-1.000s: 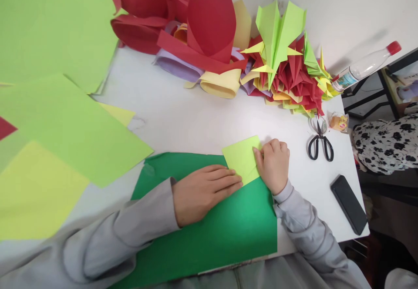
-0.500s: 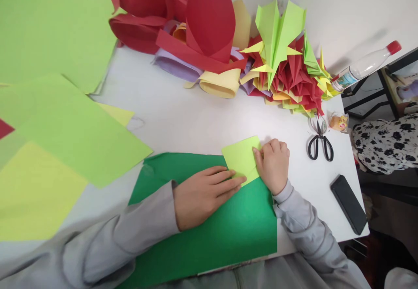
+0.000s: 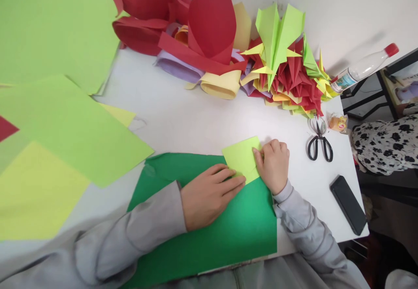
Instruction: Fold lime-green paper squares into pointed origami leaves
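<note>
Just right of the middle of the white table (image 3: 183,119), a small yellow-green paper (image 3: 241,156) can be seen laid over the far right part of a dark green sheet (image 3: 235,232), its far end poking past onto the tabletop. Its near left side is covered by the left hand (image 3: 214,196), held palm-down and pretty flat, fingers stretched out and slightly parted. Its right edge is met by the right hand (image 3: 273,166), fingers curled in, thumb set against the paper, so it's basically kept between the two. Whether that edge is actually pinched can't be told from this angle. Off to the right, scissors (image 3: 320,137) and a black phone-like slab (image 3: 348,205) are placed well apart from it. Folded paper pieces (image 3: 287,75) are heaped at the far side.
</note>
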The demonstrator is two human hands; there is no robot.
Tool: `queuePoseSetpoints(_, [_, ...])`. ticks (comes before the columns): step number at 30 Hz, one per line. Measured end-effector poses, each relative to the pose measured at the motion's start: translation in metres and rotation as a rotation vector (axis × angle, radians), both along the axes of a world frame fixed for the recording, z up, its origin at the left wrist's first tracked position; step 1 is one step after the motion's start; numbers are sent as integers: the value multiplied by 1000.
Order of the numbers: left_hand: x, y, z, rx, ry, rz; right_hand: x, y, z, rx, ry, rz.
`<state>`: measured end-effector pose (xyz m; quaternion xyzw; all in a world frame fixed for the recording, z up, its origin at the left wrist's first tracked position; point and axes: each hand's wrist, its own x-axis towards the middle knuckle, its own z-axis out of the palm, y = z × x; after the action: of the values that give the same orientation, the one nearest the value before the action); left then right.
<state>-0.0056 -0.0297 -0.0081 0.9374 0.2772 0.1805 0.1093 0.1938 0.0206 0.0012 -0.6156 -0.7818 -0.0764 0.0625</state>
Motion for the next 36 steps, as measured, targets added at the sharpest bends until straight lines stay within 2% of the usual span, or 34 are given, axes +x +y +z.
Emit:
queuePoseSetpoints(6, [0,1,-4,-22,-83,-27,0,1,-1,9,22,6])
queuePoseSetpoints(22, [3,4,-19,-1,-103,-98,0,3,-1,17,-1,-19])
queuePoseSetpoints(31, [4,12,-7,20,-73,-80,1,3,-1,29,3,-12])
queuePoseSetpoints(36, [7,10,-4,101,-45,-64,0,2,0,38,-10,-7])
